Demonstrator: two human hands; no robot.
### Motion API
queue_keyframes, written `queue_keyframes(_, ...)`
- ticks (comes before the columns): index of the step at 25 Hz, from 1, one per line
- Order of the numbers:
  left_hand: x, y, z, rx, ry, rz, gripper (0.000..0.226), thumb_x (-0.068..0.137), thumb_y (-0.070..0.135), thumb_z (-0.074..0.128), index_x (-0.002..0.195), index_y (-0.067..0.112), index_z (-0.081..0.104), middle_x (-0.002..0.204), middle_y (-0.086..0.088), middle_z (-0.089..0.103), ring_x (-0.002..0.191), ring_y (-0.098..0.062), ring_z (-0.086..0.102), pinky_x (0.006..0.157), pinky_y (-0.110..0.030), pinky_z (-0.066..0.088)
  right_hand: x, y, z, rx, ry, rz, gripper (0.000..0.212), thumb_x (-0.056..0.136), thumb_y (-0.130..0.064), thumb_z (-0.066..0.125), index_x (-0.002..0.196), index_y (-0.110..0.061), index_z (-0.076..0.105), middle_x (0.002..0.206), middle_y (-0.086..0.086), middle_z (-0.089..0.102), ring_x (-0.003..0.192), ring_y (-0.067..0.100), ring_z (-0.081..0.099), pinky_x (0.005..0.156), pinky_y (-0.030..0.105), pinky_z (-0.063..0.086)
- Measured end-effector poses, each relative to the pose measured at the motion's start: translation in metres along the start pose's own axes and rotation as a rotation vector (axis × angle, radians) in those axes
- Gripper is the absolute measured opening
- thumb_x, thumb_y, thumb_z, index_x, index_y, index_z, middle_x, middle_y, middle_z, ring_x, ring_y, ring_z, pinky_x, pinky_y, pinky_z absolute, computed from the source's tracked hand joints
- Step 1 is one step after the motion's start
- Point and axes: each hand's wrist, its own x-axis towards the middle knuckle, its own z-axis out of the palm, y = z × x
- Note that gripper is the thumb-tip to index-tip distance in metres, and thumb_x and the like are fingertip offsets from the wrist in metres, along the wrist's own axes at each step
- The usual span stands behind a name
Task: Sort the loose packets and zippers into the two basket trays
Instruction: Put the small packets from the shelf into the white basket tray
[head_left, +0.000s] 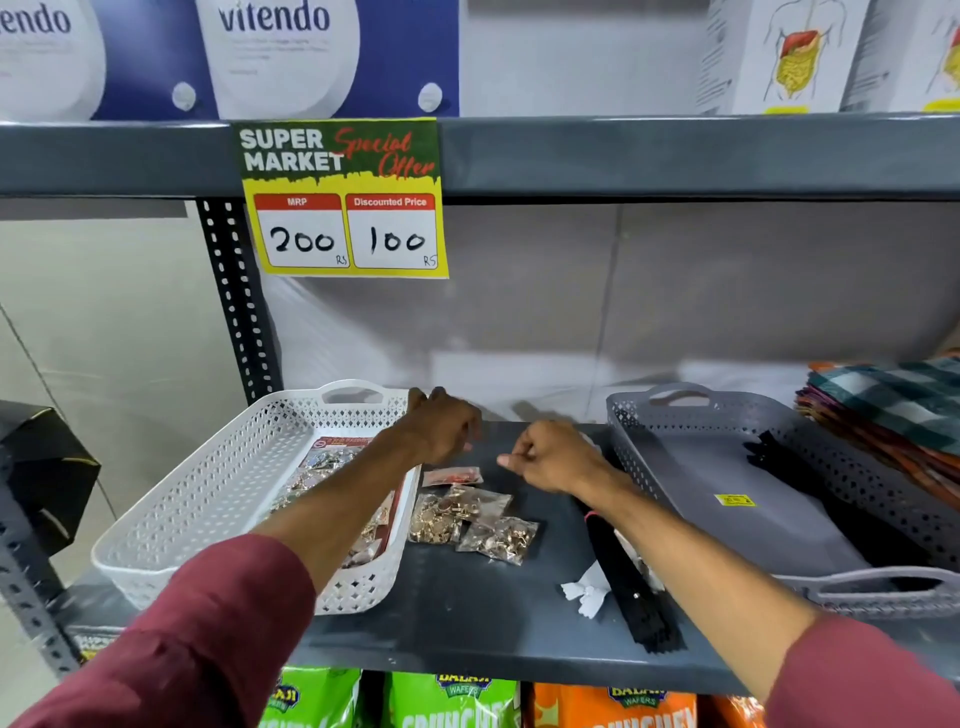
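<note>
Three clear packets of gold metal pieces (470, 519) lie loose on the dark shelf between the two trays, the smallest with a red label (451, 475). My left hand (441, 428) hovers just above and behind them, by the white basket tray (208, 499), fingers loose and holding nothing. That tray holds several similar packets (332, 462). My right hand (558, 460) is curled, thumb and forefinger pinched together, nothing visible in it. Beneath my right forearm lie black zippers (631, 592) and a white zipper (587, 592). The grey basket tray (727, 467) holds black zippers (774, 452).
Folded checked cloths (893, 410) are stacked to the right of the grey tray. A perforated upright post (236, 312) stands behind the white tray. A price sign (343, 200) hangs from the shelf above. Snack bags (452, 699) fill the shelf below.
</note>
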Motion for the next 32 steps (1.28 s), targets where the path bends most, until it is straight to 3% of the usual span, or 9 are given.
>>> queue_keyframes(2, -0.008, 0.005, -0.007, 0.008, -0.088, 0.211, 0.025, 0.083, 0.014, 0.069, 0.104, 0.029, 0.072, 0.116, 0.005, 0.067, 0.117, -0.017, 0.044, 0.097, -0.038, 0.023, -0.008, 0.004, -0.014, -0.037, -0.018, -0.016, 0.031, 0.086, -0.031, 0.071, 0.090, -0.001, 0.075, 0.112, 0.010, 0.074, 0.107, 0.016, 0.066, 0.108, 0.037, 0.043)
queue_keyframes(6, -0.021, 0.017, 0.002, 0.208, -0.404, 0.451, 0.043, 0.084, 0.032, 0.069, 0.125, 0.038, 0.061, 0.132, 0.012, 0.057, 0.128, -0.016, 0.032, 0.104, -0.044, 0.022, -0.024, 0.002, -0.008, -0.199, -0.279, 0.038, 0.048, 0.071, -0.049, 0.079, 0.099, -0.010, 0.076, 0.103, 0.004, 0.077, 0.096, 0.017, 0.070, 0.086, 0.028, 0.053)
queue_keyframes(9, -0.020, 0.015, 0.010, 0.175, -0.356, 0.438, 0.039, 0.077, 0.034, 0.074, 0.112, 0.042, 0.058, 0.123, 0.010, 0.054, 0.128, -0.020, 0.035, 0.106, -0.048, 0.026, -0.028, 0.002, 0.005, -0.199, -0.318, 0.064, 0.047, 0.071, -0.043, 0.082, 0.102, -0.009, 0.073, 0.100, 0.004, 0.074, 0.086, 0.015, 0.064, 0.072, 0.024, 0.046)
queue_keyframes(14, -0.027, 0.018, -0.010, -0.132, -0.259, 0.442, 0.014, 0.083, 0.013, 0.070, 0.094, 0.019, 0.065, 0.102, -0.007, 0.063, 0.105, -0.019, 0.057, 0.097, -0.040, 0.037, -0.029, 0.008, -0.010, -0.097, -0.396, 0.105, 0.030, 0.076, -0.031, 0.081, 0.098, -0.019, 0.064, 0.081, -0.004, 0.063, 0.076, 0.012, 0.059, 0.060, 0.019, 0.045)
queue_keyframes(16, -0.033, 0.012, -0.026, -0.424, -0.232, 0.360, 0.015, 0.085, 0.002, 0.067, 0.086, 0.016, 0.066, 0.087, -0.001, 0.066, 0.083, -0.008, 0.065, 0.085, -0.031, 0.052, -0.027, 0.005, -0.034, -0.069, -0.420, 0.111, 0.026, 0.080, -0.022, 0.078, 0.101, -0.016, 0.063, 0.087, -0.001, 0.064, 0.076, 0.012, 0.061, 0.063, 0.018, 0.048)
queue_keyframes(19, -0.035, -0.016, -0.055, -0.591, 0.022, 0.250, 0.016, 0.080, -0.003, 0.072, 0.090, 0.010, 0.068, 0.079, 0.006, 0.067, 0.070, 0.006, 0.064, 0.067, -0.006, 0.046, -0.019, -0.010, -0.074, -0.044, -0.335, 0.076, 0.035, 0.082, -0.018, 0.076, 0.114, -0.010, 0.063, 0.093, -0.001, 0.064, 0.088, 0.017, 0.062, 0.072, 0.024, 0.048)
queue_keyframes(25, -0.041, -0.100, -0.084, -0.904, 0.343, -0.277, 0.033, 0.077, -0.010, 0.070, 0.067, 0.021, 0.072, 0.062, 0.008, 0.070, 0.060, -0.003, 0.062, 0.058, -0.019, 0.045, 0.048, -0.078, -0.053, 0.062, -0.199, -0.061, 0.029, 0.089, -0.017, 0.068, 0.118, -0.012, 0.066, 0.120, 0.014, 0.067, 0.105, 0.028, 0.067, 0.092, 0.039, 0.055)
queue_keyframes(28, -0.035, -0.138, -0.074, -0.792, 0.298, -0.503, 0.011, 0.080, -0.006, 0.067, 0.086, 0.003, 0.070, 0.083, -0.013, 0.063, 0.074, -0.019, 0.054, 0.059, -0.025, 0.036, 0.085, -0.111, -0.007, 0.048, -0.191, -0.110, 0.031, 0.091, -0.022, 0.066, 0.121, -0.011, 0.066, 0.127, 0.011, 0.064, 0.105, 0.021, 0.062, 0.087, 0.031, 0.049)
queue_keyframes(32, -0.024, -0.169, -0.036, -0.691, 0.155, -0.624, 0.012, 0.086, 0.001, 0.067, 0.080, 0.012, 0.066, 0.074, -0.008, 0.057, 0.060, -0.013, 0.048, 0.055, -0.023, 0.037, 0.125, -0.121, 0.061, -0.180, -0.186, -0.086, 0.030, 0.088, -0.020, 0.066, 0.118, -0.020, 0.065, 0.128, 0.007, 0.062, 0.122, 0.029, 0.054, 0.107, 0.045, 0.034)
